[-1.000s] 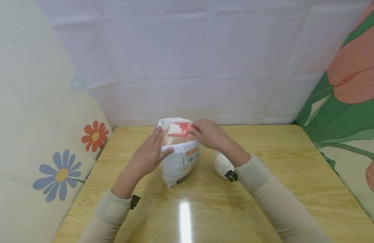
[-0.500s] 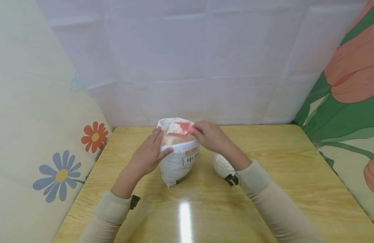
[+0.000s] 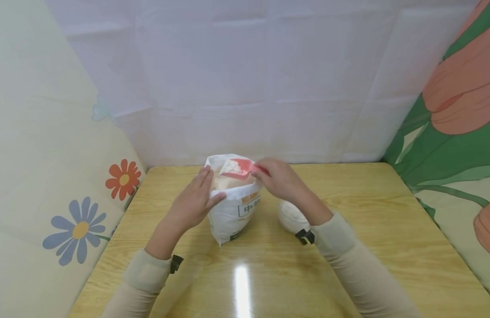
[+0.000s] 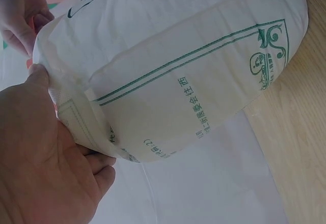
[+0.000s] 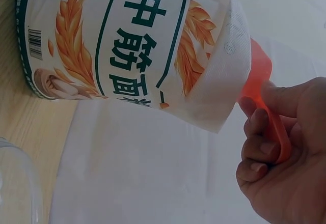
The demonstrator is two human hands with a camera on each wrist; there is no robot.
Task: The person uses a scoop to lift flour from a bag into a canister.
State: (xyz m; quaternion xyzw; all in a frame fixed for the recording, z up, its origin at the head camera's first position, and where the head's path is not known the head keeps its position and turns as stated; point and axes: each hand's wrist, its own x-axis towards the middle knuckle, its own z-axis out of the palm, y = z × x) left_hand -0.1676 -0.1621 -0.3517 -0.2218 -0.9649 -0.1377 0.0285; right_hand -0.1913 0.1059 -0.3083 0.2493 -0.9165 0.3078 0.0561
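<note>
A white flour bag (image 3: pixel 233 216) stands upright on the table with its rim folded outward. My left hand (image 3: pixel 193 198) holds the bag's left side near the rim, thumb at the front and fingers along the left edge. My right hand (image 3: pixel 282 176) grips the handle of a pinkish-red scoop (image 3: pixel 245 170), fingers curled round it in the right wrist view. White flour (image 3: pixel 231 167) lies on the scoop, which is level over the bag's mouth. A clear round bowl (image 3: pixel 292 216) with white flour stands to the right of the bag, partly hidden by my right forearm.
The wooden table (image 3: pixel 388 229) reaches back to a pale cloth backdrop (image 3: pixel 245 88). Flower-printed cloth (image 3: pixel 79 229) hangs at the left, and a tulip print (image 3: pixel 463 101) at the right. Each sleeve cuff has a black clip (image 3: pixel 176 263).
The scoop has shifted very slightly, staying over the bag's mouth with flour on it. My left hand stays at the bag's rim.
</note>
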